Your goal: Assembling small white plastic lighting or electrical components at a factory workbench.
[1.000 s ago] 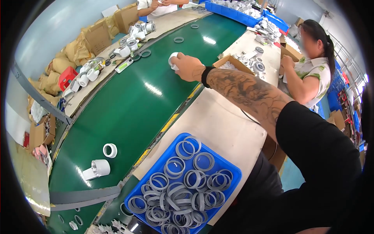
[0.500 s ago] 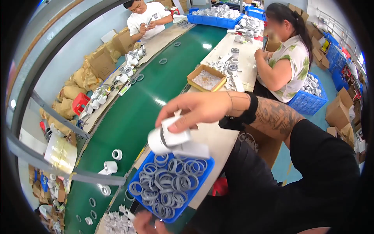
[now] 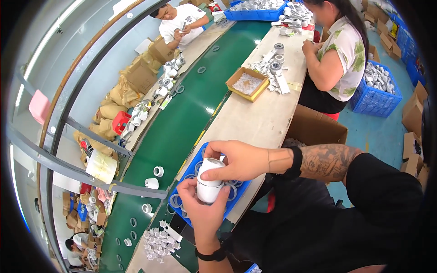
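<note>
Both my hands are closed round a white cylindrical plastic fitting (image 3: 210, 193) above the blue tray. My left hand (image 3: 199, 211) grips its lower part from below, thumb and fingers on either side. Its upper part is pinched between the thumb and fingers of my right hand (image 3: 236, 160). A thin seam runs round the fitting between the two hands. Grey rings (image 3: 233, 191) lie in the blue tray (image 3: 236, 201) underneath, largely hidden by my hands.
A green conveyor belt (image 3: 182, 109) runs past on the left, carrying loose rings and white parts. Small white pieces (image 3: 160, 243) are heaped near me. A yellow-edged box (image 3: 248, 85) stands on the bench (image 3: 236, 120). A co-worker (image 3: 337, 59) sits at right; a grey metal bar (image 3: 136, 189) crosses the belt.
My right hand has brought the white fitting down and nearer to me. The left hand has risen from beside the tray and closed on it. The whole view has shifted.
</note>
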The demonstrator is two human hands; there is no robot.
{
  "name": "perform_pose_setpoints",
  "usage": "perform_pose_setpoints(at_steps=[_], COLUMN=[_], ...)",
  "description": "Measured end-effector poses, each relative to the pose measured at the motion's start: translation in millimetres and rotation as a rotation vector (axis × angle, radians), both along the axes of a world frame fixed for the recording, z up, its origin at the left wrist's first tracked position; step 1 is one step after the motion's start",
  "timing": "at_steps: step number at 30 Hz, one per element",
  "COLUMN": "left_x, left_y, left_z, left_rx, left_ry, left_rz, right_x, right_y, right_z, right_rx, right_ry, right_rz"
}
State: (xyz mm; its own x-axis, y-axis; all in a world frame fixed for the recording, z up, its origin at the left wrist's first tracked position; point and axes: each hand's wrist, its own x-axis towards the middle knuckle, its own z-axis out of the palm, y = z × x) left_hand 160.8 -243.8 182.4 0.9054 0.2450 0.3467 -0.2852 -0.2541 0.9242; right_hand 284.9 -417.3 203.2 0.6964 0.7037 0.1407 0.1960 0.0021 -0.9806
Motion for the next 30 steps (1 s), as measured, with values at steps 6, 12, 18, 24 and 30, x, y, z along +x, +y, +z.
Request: perform_pose_setpoints(at_steps=[6,12,18,24,30], left_x=[-3.7,-2.5,8.9,45.7,63.3], left_y=[-0.3,7.8,-11.6,-3.4,-8.6], left_z=[24.6,14.3,25.5,8.2,-3.7], left_rx=[0.181,0.339,0.535,0.403,0.664], left_ry=[0.347,0.227,0.238,0.066,0.165], left_rz=[0.069,0.126,0.116,0.051,0.214], right_x=[-4.7,-1.8,-6.6,-3.5,2.8], right_y=[-0.8,-0.7,22.4,58.8,57.9], right_z=[0.2,2.1,19.2,1.1,3.8], right_rx=[-0.075,-0.088,-0.424,-0.364,-0.417], right_ry=[-0.359,-0.447,-0.466,-0.765,-0.756], right_rz=[0.009,0.040,-0.091,-0.352,-0.471])
